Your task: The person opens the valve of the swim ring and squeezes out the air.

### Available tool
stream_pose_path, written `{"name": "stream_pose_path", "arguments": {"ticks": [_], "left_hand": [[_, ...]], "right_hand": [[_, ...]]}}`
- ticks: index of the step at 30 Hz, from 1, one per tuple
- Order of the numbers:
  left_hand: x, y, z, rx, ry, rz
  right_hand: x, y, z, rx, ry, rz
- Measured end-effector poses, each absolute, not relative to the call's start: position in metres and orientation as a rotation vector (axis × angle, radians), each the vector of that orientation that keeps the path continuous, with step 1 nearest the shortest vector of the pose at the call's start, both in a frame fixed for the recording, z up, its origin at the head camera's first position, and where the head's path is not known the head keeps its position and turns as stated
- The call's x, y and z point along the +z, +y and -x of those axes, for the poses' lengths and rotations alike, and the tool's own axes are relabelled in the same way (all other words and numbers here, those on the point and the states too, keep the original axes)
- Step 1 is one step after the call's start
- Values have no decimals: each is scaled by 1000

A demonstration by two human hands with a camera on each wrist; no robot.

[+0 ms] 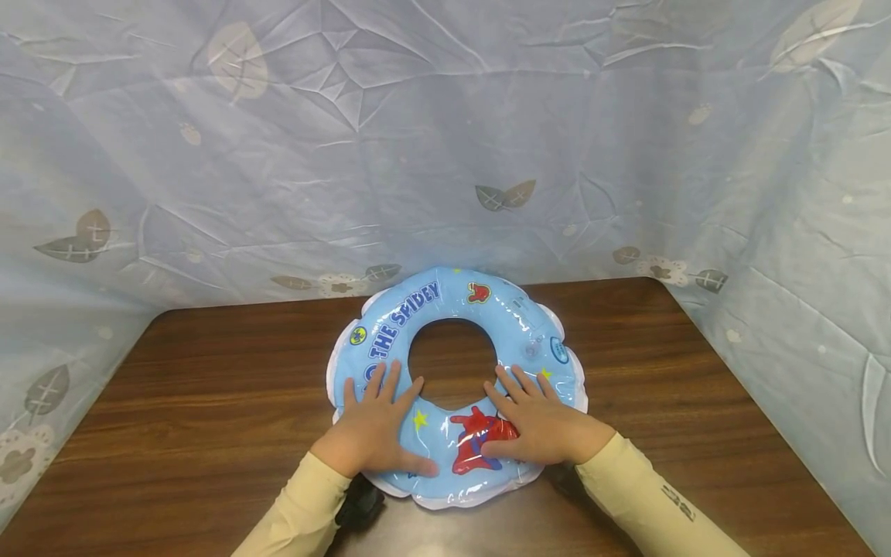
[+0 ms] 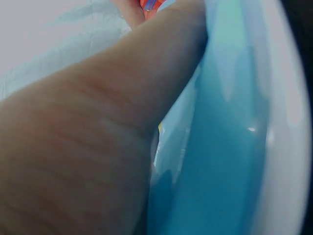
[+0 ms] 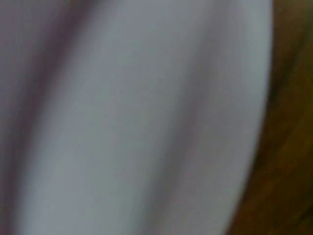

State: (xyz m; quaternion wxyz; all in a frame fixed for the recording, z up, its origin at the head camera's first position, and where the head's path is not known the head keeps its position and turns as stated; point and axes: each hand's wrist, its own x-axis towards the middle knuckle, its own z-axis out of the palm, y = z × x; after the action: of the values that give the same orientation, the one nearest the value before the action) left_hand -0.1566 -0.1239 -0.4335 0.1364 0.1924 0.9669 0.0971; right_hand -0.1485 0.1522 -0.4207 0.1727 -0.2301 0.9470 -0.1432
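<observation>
A light blue inflatable swim ring (image 1: 515,317) with a white scalloped edge lies on the wooden table, its printed side up. Lettering, stars and a red-and-blue figure decorate it. On its near left part rests my left hand (image 1: 376,429), fingers spread and thumb out to the right. My right hand (image 1: 539,425) lies with spread fingers on the near right part, its thumb over the red figure. In the left wrist view, my left hand (image 2: 93,107) is close against the blue swim ring (image 2: 220,132). The right wrist view shows a blurred white surface (image 3: 132,122), probably the ring's edge.
The brown wooden table (image 1: 209,387) extends on both sides of the ring. A pale blue curtain (image 1: 418,139) with leaf prints hangs behind it and along both sides. Something black (image 1: 358,503) sits under my left wrist.
</observation>
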Motion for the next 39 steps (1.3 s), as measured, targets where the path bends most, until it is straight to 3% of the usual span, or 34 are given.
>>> {"name": "stream_pose_path", "arguments": {"ticks": [39], "left_hand": [[-435, -124, 154, 259, 2793, -578]], "right_hand": [[-432, 154, 154, -370, 2647, 636]]}}
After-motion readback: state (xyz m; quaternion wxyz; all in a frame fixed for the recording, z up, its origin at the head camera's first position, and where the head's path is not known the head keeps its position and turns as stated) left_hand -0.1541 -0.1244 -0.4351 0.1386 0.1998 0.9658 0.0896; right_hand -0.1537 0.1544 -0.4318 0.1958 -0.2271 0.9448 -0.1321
